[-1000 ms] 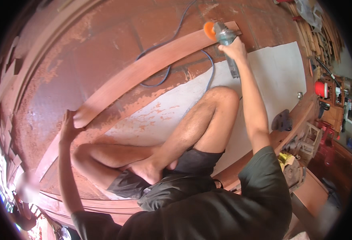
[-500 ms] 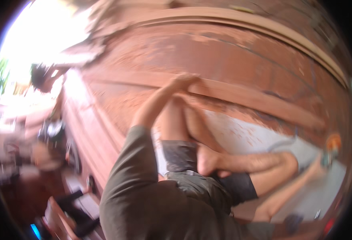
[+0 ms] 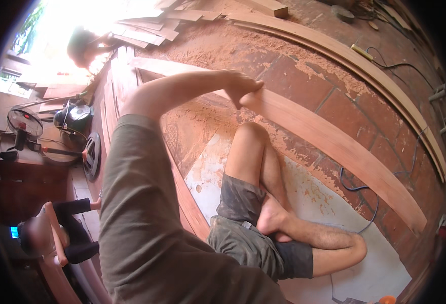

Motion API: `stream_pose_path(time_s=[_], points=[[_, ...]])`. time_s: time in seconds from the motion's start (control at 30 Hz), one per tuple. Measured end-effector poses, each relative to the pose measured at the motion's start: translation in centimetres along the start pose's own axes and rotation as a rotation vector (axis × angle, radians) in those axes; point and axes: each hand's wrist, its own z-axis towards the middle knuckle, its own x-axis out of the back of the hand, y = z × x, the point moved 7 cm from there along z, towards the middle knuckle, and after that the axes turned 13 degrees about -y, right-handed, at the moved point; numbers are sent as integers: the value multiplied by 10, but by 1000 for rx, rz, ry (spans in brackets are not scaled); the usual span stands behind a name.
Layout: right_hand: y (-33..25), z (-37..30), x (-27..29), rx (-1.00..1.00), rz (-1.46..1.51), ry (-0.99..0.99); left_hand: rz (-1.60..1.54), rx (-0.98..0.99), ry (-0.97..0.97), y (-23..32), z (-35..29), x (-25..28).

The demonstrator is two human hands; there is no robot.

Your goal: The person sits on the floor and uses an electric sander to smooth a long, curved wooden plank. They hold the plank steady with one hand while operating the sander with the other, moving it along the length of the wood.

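Note:
My left hand (image 3: 239, 87) reaches across to a long, curved reddish wooden plank (image 3: 329, 137) and is closed over it near its middle. The plank runs from the upper left to the lower right, its broad face showing, beyond my bent left knee (image 3: 252, 134). Where the fingers meet the wood the picture is slightly blurred. My right hand is out of view. At the bottom edge, an orange round part (image 3: 387, 300) just shows, perhaps of a power tool, beside a dark grey object (image 3: 348, 301), both cut off by the frame.
I sit on a pale, dusty sheet (image 3: 375, 253). Sawdust (image 3: 197, 119) covers the tiled floor. A dark cable (image 3: 370, 190) passes under the plank. Long boards (image 3: 344, 63) lie beyond it. A fan (image 3: 25, 124) and two other people (image 3: 56, 233) are at the left.
The view has shifted and sharpened. The plank now shows a broader face, my left hand still on it. My right hand, which held a tool with an orange disc, has left the view.

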Motion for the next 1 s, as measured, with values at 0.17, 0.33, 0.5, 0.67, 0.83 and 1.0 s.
stream_pose_path(time_s=[0.17, 0.33, 0.5, 0.67, 0.83, 1.0], points=[[-24, -3, -12, -17, 35, -49, 44, 36, -166, -22, -62, -49], [-34, -6, -23, -13, 49, -69, 10, 59, -284, -58, -107, -155], [-44, -10, -27, -20, 55, -77, 167, 167, -172, -102, -162, -249], [-56, 2, -25, -1, 41, -67, -264, 933, 52, -94, -147, -318], [-76, -8, -59, 1, 74, -155, -988, 1112, 955, 31, -171, -324], [-97, -13, -75, 14, 93, -205, -1228, 1280, 1063, 213, -124, -265]])
